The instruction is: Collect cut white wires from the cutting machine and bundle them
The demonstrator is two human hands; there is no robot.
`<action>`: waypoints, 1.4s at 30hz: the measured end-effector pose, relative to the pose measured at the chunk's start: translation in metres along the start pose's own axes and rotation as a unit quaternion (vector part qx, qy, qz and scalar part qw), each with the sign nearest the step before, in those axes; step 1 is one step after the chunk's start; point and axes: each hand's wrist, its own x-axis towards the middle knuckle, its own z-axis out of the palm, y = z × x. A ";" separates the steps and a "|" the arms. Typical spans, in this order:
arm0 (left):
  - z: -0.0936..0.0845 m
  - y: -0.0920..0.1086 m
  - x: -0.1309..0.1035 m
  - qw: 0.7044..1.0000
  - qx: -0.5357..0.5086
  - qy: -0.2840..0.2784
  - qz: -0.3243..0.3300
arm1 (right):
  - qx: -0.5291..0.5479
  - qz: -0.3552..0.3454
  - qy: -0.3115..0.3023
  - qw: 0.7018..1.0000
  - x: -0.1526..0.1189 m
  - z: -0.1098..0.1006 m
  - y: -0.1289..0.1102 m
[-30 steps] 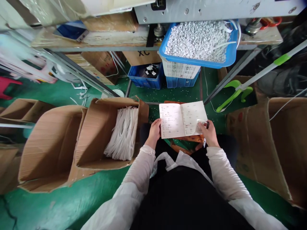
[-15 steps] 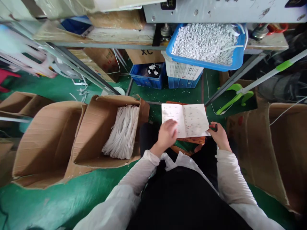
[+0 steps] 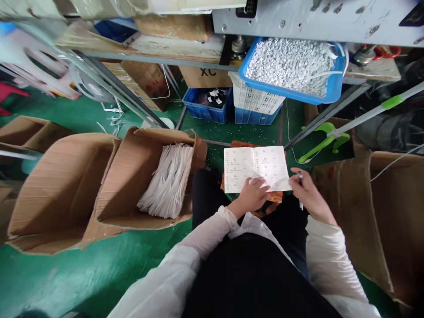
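An open notebook (image 3: 271, 163) with handwritten lines on both pages lies on a small reddish-brown wooden stool (image 3: 277, 197) in front of my knees. My left hand (image 3: 252, 194) rests on the lower middle of the pages, near the fold, with its fingers spread out flat. Just off the notebook's right edge, my right hand (image 3: 309, 195) is closed around a pen (image 3: 300, 177). Part of the pen shows above the fingers and part below them.
To my left, a cardboard box (image 3: 122, 194) holds a bundle of white strips (image 3: 168, 181); another open box (image 3: 62, 185) stands beside it. A large carton (image 3: 351, 207) is at my right. Ahead, a blue tray (image 3: 291, 92) of small white pieces sits on the workbench (image 3: 179, 48).
My left hand has come down from above the left page to the lower middle of the notebook. My right hand has moved off the right page's corner, still with the pen.
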 end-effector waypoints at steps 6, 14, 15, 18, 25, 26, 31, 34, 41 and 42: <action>-0.034 -0.010 -0.018 0.994 -0.107 0.020 -0.003 | -0.184 -0.092 -0.300 0.932 -0.009 0.044 -0.016; -0.061 -0.023 -0.047 0.999 -0.002 -0.052 -0.001 | -0.148 -0.021 -0.364 0.919 -0.005 0.053 -0.033; -0.064 -0.028 -0.050 0.999 -0.014 -0.043 -0.003 | -0.127 -0.003 -0.379 0.917 -0.002 0.047 -0.032; -0.071 -0.041 -0.059 0.999 -0.033 0.006 -0.009 | -0.030 0.052 -0.380 0.923 0.011 0.031 -0.025; -0.045 -0.049 -0.064 0.996 0.077 0.023 -0.026 | 0.267 0.054 -0.192 0.943 0.032 0.086 -0.010; -0.041 -0.049 -0.064 0.996 0.085 0.025 -0.033 | 0.255 0.045 -0.158 0.953 0.033 0.101 -0.010; -0.031 -0.049 -0.065 0.994 0.090 0.038 -0.044 | 0.108 0.012 -0.076 0.991 0.034 0.158 -0.010; -0.033 -0.051 -0.065 0.995 0.088 0.036 -0.040 | 0.035 -0.033 -0.066 0.997 0.038 0.173 -0.007; -0.041 -0.059 -0.070 0.997 0.068 0.026 -0.023 | -0.042 -0.113 -0.053 0.991 0.042 0.182 0.005; -0.041 -0.060 -0.071 0.997 0.067 0.027 -0.023 | -0.046 -0.115 -0.049 0.991 0.042 0.183 0.007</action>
